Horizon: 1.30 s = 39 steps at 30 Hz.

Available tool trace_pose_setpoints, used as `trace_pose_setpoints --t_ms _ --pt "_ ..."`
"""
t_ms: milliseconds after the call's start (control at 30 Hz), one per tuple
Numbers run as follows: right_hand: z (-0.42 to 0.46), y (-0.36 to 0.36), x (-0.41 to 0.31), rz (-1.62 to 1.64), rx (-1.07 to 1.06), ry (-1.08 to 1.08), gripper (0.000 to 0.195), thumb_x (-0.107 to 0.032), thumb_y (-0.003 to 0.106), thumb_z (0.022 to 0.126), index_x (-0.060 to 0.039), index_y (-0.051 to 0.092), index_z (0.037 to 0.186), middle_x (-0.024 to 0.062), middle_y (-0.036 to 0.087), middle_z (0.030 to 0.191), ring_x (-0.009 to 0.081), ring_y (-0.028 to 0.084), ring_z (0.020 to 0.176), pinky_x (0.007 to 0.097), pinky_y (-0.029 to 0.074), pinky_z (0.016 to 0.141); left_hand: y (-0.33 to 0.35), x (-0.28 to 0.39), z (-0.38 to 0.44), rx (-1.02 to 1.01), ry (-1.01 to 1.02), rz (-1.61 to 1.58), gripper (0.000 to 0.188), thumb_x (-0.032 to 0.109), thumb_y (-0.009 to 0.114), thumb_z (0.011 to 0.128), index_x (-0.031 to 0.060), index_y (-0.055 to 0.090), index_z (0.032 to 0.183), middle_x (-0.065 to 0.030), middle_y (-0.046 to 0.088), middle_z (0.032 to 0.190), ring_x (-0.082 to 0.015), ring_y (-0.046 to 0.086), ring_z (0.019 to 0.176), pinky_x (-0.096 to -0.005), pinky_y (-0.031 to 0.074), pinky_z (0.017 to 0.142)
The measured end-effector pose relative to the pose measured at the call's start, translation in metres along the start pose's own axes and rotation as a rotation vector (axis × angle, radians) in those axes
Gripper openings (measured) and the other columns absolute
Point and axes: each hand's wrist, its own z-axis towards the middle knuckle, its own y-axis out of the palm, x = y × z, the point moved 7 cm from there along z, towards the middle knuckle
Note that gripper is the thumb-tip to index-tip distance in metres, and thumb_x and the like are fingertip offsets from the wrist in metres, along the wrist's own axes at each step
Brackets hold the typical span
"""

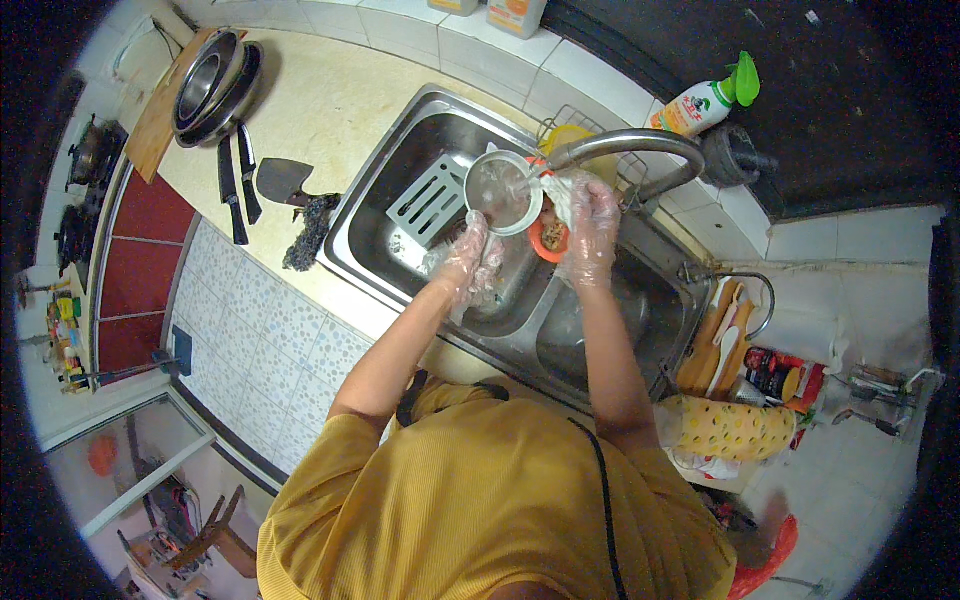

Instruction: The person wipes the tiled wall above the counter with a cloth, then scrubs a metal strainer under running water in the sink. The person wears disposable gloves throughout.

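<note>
My left hand (472, 259), in a clear plastic glove, grips the lower rim of a round bowl-like vessel (504, 193) that holds water under the faucet (630, 142). My right hand (592, 225), gloved too, is closed on a white cloth (556, 196) beside the vessel's right rim. Just under the cloth lies an orange strainer or dish (541, 244) with brownish scraps in it. To the left, a grey slotted turner head (429, 201) rests in the left basin of the steel sink (360, 217).
Left of the sink lie a dark scouring pad (311, 232), a broad metal blade (283, 180) and two black-handled knives (238, 176). Stacked metal bowls (214, 86) stand farther left. A spray bottle (697, 105) is behind the faucet; cutting boards (712, 337) are at the right.
</note>
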Motion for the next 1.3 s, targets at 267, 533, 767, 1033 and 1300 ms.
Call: trace_pose_setpoints --t_ms 267,533,767,1033,1300 --pt "-0.009 0.019 -0.003 -0.179 -0.123 -0.066 0.017 -0.008 0.053 0.083 -0.0001 0.052 0.098 0.0103 0.055 0.098 0.0188 0.052 0.092 0.0311 0.041 0.083 0.0 -0.01 -0.018 0.185 0.111 0.057 0.049 0.056 0.038 0.085 0.0128 0.045 0.065 0.0004 0.039 0.047 -0.0112 0.034 0.034 -0.0253 0.025 0.032" --pt "-0.017 0.033 -0.028 -0.797 -0.133 -0.346 0.033 -0.012 0.063 0.073 -0.0035 0.054 0.104 0.0172 0.055 0.101 0.0346 0.049 0.098 0.0424 0.038 0.087 0.035 -0.01 -0.025 0.149 0.131 0.236 0.043 0.047 0.041 0.089 0.0064 0.054 0.09 -0.0002 0.05 0.068 -0.0079 0.039 0.055 -0.0204 0.034 0.047" --pt "-0.014 0.054 -0.022 -0.648 -0.403 -0.39 0.025 -0.007 0.061 0.071 -0.0017 0.06 0.095 0.0188 0.058 0.096 0.0335 0.054 0.092 0.0387 0.041 0.082 0.054 0.016 -0.023 0.006 1.099 1.152 0.033 0.034 0.044 0.09 0.0017 0.054 0.09 -0.0047 0.052 0.068 -0.0195 0.049 0.058 -0.0344 0.042 0.056" --pt "-0.036 0.05 0.0 -0.733 -1.003 -0.134 0.028 0.004 0.051 0.07 -0.0039 0.059 0.096 0.0181 0.06 0.091 0.0316 0.058 0.086 0.0373 0.044 0.078 0.032 0.032 -0.02 -0.175 0.57 0.868 0.03 0.021 0.051 0.088 0.002 0.049 0.111 -0.0056 0.056 0.092 -0.0129 0.049 0.08 -0.0286 0.042 0.073" --pt "0.005 0.008 0.009 -0.562 -0.523 -0.151 0.02 -0.006 0.053 0.072 -0.0031 0.059 0.091 0.0144 0.058 0.084 0.0309 0.055 0.085 0.0393 0.045 0.076 0.018 0.02 -0.017 -0.151 0.459 0.954 0.031 0.03 0.049 0.089 0.0021 0.05 0.103 -0.0012 0.048 0.074 -0.0118 0.041 0.067 -0.0298 0.041 0.063"
